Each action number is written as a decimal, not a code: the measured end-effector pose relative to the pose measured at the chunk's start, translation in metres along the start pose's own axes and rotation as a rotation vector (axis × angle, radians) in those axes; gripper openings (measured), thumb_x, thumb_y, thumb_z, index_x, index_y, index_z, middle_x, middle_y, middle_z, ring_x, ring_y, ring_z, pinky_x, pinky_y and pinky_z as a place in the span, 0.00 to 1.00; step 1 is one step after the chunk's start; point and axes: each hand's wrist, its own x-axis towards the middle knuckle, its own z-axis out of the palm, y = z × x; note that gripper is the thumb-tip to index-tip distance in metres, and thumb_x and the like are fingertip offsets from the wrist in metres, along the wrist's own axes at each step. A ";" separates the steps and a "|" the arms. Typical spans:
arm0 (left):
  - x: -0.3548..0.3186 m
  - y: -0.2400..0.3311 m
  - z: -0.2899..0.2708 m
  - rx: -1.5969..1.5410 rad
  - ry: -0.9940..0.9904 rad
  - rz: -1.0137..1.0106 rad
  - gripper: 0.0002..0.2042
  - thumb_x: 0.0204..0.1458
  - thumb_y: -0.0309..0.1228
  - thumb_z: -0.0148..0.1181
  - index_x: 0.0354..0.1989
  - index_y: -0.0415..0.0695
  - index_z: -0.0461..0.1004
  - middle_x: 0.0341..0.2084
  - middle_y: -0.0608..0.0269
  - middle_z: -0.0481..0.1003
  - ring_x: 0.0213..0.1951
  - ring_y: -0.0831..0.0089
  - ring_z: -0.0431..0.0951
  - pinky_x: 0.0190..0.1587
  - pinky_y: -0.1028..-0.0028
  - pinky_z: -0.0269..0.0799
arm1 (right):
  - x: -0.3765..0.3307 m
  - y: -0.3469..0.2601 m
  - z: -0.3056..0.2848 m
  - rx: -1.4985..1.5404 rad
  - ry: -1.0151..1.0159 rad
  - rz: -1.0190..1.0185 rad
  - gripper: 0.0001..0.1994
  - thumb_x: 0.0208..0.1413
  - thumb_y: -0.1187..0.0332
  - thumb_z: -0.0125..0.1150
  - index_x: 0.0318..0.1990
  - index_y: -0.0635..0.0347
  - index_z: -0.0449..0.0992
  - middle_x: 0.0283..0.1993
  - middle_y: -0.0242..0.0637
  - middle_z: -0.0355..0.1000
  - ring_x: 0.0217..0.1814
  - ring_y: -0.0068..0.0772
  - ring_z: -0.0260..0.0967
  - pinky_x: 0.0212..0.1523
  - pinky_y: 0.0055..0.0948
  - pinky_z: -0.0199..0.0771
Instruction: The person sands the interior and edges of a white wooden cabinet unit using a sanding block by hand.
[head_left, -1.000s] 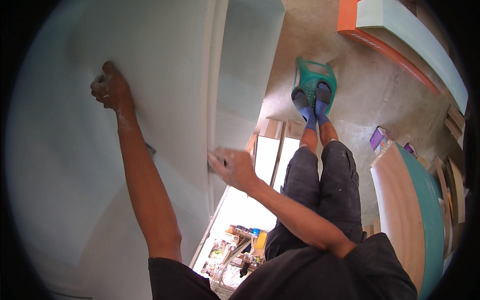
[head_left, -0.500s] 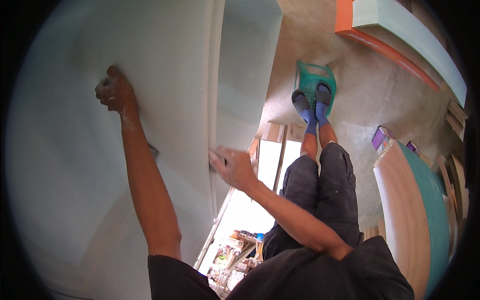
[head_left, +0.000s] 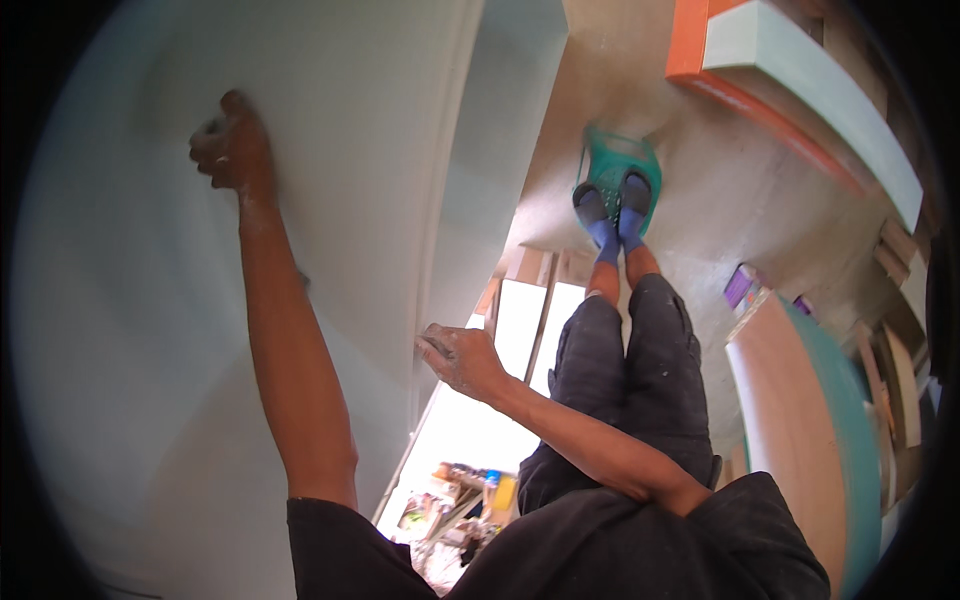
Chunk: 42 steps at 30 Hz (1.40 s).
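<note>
A large pale grey-white panel (head_left: 340, 130) fills the left side, with a raised strip (head_left: 440, 165) running along its right edge. My left hand (head_left: 235, 150), dusted white, is closed with curled fingers against the panel's face, high up; whatever it may hold is hidden. Lower down, at the strip, my right hand (head_left: 465, 360) is closed with thumb and fingertips together. White dust covers its fingers, and I cannot make out what is between them. A small dark spot (head_left: 304, 280) shows on the panel beside my left forearm.
My feet, in dark slippers, stand on a green plastic stool (head_left: 620, 150). An orange-and-white long piece (head_left: 765, 50) lies at the upper right. Curved wood and teal boards (head_left: 790, 420) stand at the right. Cluttered items (head_left: 455, 510) sit near the bright opening below.
My right hand has slid down a little along the panel's edge strip. My left hand has shifted slightly upward in view, still closed. The whole view has moved a little.
</note>
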 end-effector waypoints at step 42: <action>-0.400 -0.207 -0.079 -1.194 1.503 -1.386 0.18 0.68 0.44 0.54 0.35 0.39 0.73 0.21 0.68 0.71 0.19 0.80 0.69 0.20 0.76 0.65 | 0.193 -0.168 -0.111 -1.297 -0.671 -1.269 0.17 0.66 0.68 0.56 0.58 0.65 0.72 0.63 0.52 0.66 0.66 0.58 0.61 0.66 0.51 0.62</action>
